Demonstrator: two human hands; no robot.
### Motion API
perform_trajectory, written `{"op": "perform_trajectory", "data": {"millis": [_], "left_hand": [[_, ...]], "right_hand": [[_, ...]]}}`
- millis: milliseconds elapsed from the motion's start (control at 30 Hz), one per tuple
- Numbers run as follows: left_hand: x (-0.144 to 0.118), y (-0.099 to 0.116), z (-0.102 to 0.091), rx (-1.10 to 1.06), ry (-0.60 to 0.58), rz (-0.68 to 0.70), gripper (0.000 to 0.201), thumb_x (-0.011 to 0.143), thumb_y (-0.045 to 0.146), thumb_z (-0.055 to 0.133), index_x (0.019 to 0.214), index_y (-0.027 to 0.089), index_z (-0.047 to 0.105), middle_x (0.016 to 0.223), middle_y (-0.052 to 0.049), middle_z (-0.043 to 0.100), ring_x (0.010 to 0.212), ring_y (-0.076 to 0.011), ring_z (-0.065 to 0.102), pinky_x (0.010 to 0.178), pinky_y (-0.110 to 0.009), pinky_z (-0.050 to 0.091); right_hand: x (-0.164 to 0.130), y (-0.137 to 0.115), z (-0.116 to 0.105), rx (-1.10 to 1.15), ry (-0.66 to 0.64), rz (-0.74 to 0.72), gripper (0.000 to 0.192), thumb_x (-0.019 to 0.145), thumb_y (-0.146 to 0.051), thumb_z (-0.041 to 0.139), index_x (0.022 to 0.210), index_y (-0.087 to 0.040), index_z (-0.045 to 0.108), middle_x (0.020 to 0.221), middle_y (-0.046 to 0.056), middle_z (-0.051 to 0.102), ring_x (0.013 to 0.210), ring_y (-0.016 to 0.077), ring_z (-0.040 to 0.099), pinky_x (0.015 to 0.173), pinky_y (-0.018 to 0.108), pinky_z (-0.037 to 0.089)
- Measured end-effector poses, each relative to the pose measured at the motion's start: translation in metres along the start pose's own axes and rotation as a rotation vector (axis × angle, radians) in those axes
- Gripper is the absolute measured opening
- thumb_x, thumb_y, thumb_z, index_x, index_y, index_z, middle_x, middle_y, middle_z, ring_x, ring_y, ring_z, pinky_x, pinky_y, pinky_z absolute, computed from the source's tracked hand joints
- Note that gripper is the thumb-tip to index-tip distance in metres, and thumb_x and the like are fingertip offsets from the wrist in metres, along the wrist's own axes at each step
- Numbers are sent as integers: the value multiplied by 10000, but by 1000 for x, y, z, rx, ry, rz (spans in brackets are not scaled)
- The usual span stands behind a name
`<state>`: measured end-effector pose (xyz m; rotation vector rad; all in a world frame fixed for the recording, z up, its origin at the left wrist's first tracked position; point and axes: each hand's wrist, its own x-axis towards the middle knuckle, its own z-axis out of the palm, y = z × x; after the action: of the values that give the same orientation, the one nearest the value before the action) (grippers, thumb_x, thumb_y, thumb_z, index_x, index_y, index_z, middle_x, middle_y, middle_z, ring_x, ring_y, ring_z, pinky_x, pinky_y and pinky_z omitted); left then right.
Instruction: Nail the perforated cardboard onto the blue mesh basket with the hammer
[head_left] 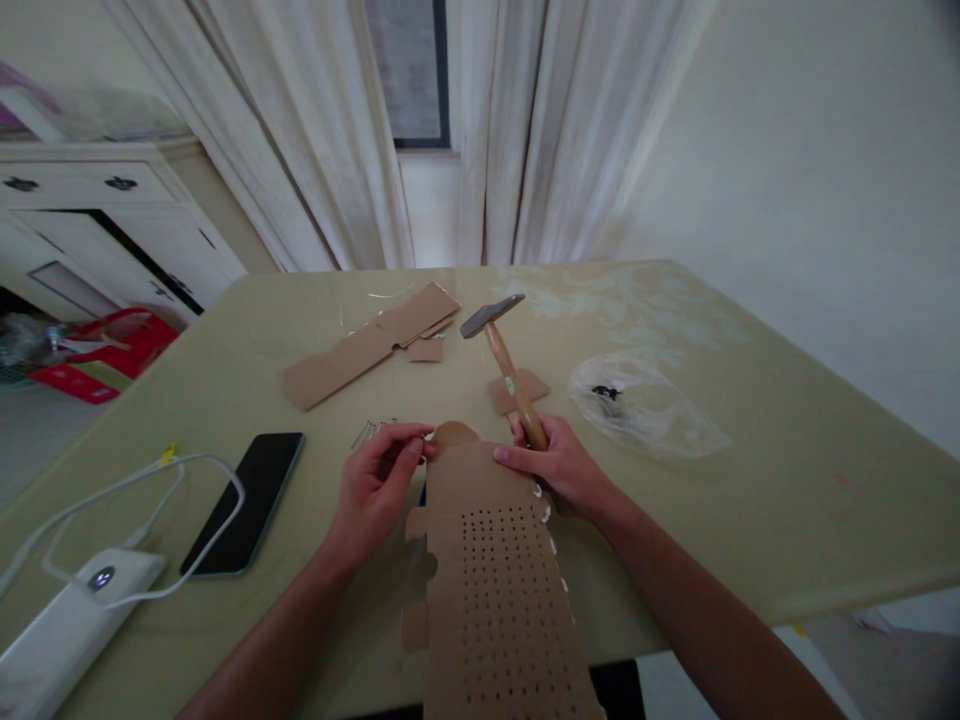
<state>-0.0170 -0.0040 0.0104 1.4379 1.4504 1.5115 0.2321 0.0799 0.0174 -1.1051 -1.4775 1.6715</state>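
My right hand (559, 465) grips the wooden handle of a small hammer (504, 355), whose metal head points up and left above the table. Its fingers also rest on the right edge of a long brown cardboard strip (502, 570) full of small holes. This strip lies in front of me and hangs over the table's near edge. My left hand (379, 485) pinches something small at the strip's upper left corner; it looks like a nail. A little pile of nails (371, 431) lies just above that hand.
On the greenish table (787, 480) lie flat cardboard pieces (371, 343), a cardboard scrap (517, 390), a clear plastic bag (645, 405), a black phone (246, 500) and a white power bank (67, 625) with a cable. White drawers (97, 215) and curtains (525, 130) stand behind.
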Motion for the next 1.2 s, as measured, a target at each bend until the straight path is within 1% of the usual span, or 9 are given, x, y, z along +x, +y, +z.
{"op": "perform_trajectory", "data": {"millis": [100,200,333,433,567,800,900,1100,1200], "left_hand": [[0,0,0,2,-3,2,185,1031,355,713,1121,230,815,896,-36,815,837,-180,778,776,-282,629],[-1,-1,-1,5,-2,3,180,1037,350,709,1129,235,813,911,-37,818,847,-178,777,778,-279,627],[-4,-2,-2,29,-4,18,184,1046,351,705,1150,239,808,925,-40,816,863,-180,773,799,-284,623],[-5,-3,-2,52,0,28,188,1057,356,698,1165,243,802,941,-40,814,878,-178,770,814,-286,621],[-6,-4,-2,57,2,33,194,1065,366,690,1170,246,800,939,-36,809,873,-175,768,798,-282,623],[-5,-4,-2,73,-23,35,190,1071,352,675,1163,252,808,936,-33,805,866,-170,766,775,-269,616],[-5,-3,-2,77,-26,47,190,1074,342,668,1165,246,805,931,-33,802,865,-172,766,791,-277,619],[-5,0,-4,163,-39,135,174,1076,286,647,1159,245,795,923,-27,794,851,-169,756,784,-282,587],[-5,0,-4,219,-55,197,184,1083,252,627,1173,248,787,929,-26,784,850,-169,746,794,-294,572]], "right_hand": [[0,0,-1,16,0,13,557,730,-588,957,789,-243,523,656,-84,441,565,104,371,490,266,267],[0,1,-2,56,-14,47,522,805,-617,891,782,-245,525,635,-89,424,510,94,332,465,274,226],[1,2,-3,42,7,32,529,720,-538,974,807,-241,546,663,-82,478,558,101,385,491,268,262],[2,3,-3,25,3,1,560,674,-502,1014,796,-236,536,680,-81,478,603,105,394,520,265,282],[3,5,-2,11,-19,-22,575,671,-510,1023,795,-235,532,697,-80,471,630,110,395,541,269,297],[2,6,-3,-3,-33,-15,573,682,-515,1018,812,-236,535,707,-76,493,635,112,412,563,277,316],[2,7,-3,-10,-35,-26,563,690,-502,1016,819,-233,538,714,-73,505,641,112,421,568,276,325],[1,4,-2,-9,-45,-34,564,700,-508,1002,835,-236,527,736,-72,510,654,113,429,587,278,347],[0,3,-2,-58,-41,-48,568,694,-521,999,844,-238,529,743,-73,496,659,116,423,584,281,345]]}}
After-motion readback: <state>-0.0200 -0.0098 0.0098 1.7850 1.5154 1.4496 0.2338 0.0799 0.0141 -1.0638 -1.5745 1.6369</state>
